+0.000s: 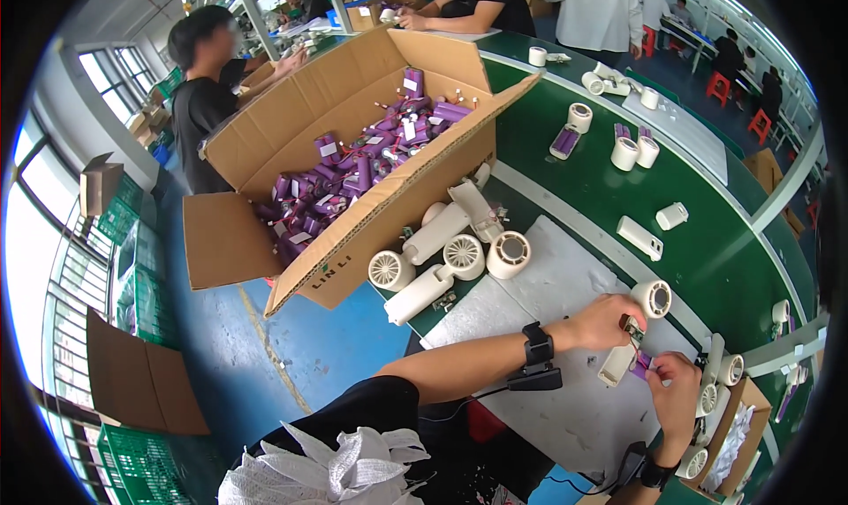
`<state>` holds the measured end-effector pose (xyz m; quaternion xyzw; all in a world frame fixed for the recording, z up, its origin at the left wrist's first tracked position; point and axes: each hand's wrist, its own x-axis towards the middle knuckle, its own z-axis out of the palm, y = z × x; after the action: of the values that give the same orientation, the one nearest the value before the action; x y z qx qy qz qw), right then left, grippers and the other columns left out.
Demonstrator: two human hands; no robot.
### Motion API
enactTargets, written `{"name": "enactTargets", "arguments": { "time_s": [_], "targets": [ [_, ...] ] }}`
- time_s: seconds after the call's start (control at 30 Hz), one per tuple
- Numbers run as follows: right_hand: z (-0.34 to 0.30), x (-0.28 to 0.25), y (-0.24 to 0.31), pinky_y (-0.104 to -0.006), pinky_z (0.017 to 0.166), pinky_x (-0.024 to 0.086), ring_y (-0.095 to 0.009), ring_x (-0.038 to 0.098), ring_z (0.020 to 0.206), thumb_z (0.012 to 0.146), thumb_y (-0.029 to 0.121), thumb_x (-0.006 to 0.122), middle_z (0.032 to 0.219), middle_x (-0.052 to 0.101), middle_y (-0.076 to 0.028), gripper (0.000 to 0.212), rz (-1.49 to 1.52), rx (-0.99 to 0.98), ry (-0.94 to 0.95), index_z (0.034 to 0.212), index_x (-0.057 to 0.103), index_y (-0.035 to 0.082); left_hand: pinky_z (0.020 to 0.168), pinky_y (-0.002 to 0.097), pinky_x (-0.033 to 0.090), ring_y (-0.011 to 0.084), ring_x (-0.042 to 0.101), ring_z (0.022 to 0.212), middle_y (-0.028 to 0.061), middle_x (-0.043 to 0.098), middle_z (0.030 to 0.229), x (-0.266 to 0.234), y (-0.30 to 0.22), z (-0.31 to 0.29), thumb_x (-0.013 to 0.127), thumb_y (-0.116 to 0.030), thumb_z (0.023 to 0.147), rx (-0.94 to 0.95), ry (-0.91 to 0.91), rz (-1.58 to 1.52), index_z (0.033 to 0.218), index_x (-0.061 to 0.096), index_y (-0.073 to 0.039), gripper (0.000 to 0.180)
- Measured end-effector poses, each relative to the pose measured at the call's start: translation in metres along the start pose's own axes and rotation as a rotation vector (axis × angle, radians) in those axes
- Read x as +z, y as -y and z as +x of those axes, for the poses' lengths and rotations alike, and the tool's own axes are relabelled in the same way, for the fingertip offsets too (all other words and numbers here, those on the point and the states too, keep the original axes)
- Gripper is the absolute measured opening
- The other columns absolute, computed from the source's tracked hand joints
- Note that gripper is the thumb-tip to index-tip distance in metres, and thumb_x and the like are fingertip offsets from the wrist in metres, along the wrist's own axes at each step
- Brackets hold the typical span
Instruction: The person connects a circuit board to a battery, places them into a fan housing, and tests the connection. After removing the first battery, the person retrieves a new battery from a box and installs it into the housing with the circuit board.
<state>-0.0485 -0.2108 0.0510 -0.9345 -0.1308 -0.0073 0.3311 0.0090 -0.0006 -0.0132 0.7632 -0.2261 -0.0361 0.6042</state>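
Observation:
My left hand [608, 322] is closed around a white handheld fan [616, 367] above the grey work mat. Its round head [654, 299] points away from me, and a small green circuit board [633, 330] shows in its opened body. Just to the right, my right hand [674, 390] pinches a purple battery pack [642, 365] beside the fan's handle. Fingers cover part of the pack, and any wires between it and the board are too small to make out. Both wrists wear black bands.
A large cardboard box [397, 207] full of purple battery packs [358, 169] stands to the left. White fan bodies [433, 275] lie beside it; more ride the green conveyor [574, 192]. At right is a small carton [740, 430] with white wrapping. A co-worker [201, 99] stands behind the box.

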Motion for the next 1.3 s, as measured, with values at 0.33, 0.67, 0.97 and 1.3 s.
{"name": "enactTargets", "arguments": {
  "time_s": [0.33,0.67,0.97,1.3],
  "targets": [
    [-0.01,0.009,-0.001,-0.0364,0.088,0.045,-0.029,0.062,0.085,0.074,0.001,0.069,0.11,0.068,-0.015,0.016,-0.294,-0.014,-0.022,0.09,0.068,-0.003,0.068,0.0352,0.05,0.0222,0.06,0.071,0.0105,0.062,0.094,-0.001,-0.001,-0.002,0.062,0.003,0.066,0.023,-0.024,-0.029,0.093,0.069,-0.006,0.029],
    [-0.016,0.015,-0.002,-0.0391,0.088,0.046,-0.034,0.059,0.096,0.073,0.0,0.069,0.108,0.068,-0.017,0.01,-0.267,-0.01,-0.077,0.082,0.069,-0.003,0.068,0.0343,0.05,0.0222,0.06,0.072,0.0107,0.062,0.095,-0.001,-0.001,-0.003,0.062,0.003,0.066,0.023,-0.007,-0.032,0.093,0.069,-0.006,0.029],
    [-0.011,0.016,0.001,-0.0399,0.084,0.048,-0.035,0.06,0.094,0.07,-0.002,0.068,0.104,0.069,-0.018,0.007,-0.338,-0.02,-0.093,0.077,0.067,-0.004,0.069,0.0341,0.05,0.0223,0.06,0.073,0.0106,0.062,0.096,-0.001,-0.001,-0.002,0.062,0.003,0.067,0.035,-0.011,-0.01,0.095,0.069,-0.006,0.03],
    [0.002,-0.004,-0.007,-0.0323,0.072,0.053,-0.03,0.065,0.078,0.072,-0.002,0.071,0.1,0.07,-0.018,0.013,-0.098,0.016,0.048,0.085,0.07,-0.006,0.07,0.0345,0.051,0.0224,0.06,0.074,0.0108,0.061,0.097,-0.005,-0.003,-0.003,0.062,0.002,0.068,0.045,0.007,0.001,0.098,0.068,-0.006,0.031]
  ]
}}
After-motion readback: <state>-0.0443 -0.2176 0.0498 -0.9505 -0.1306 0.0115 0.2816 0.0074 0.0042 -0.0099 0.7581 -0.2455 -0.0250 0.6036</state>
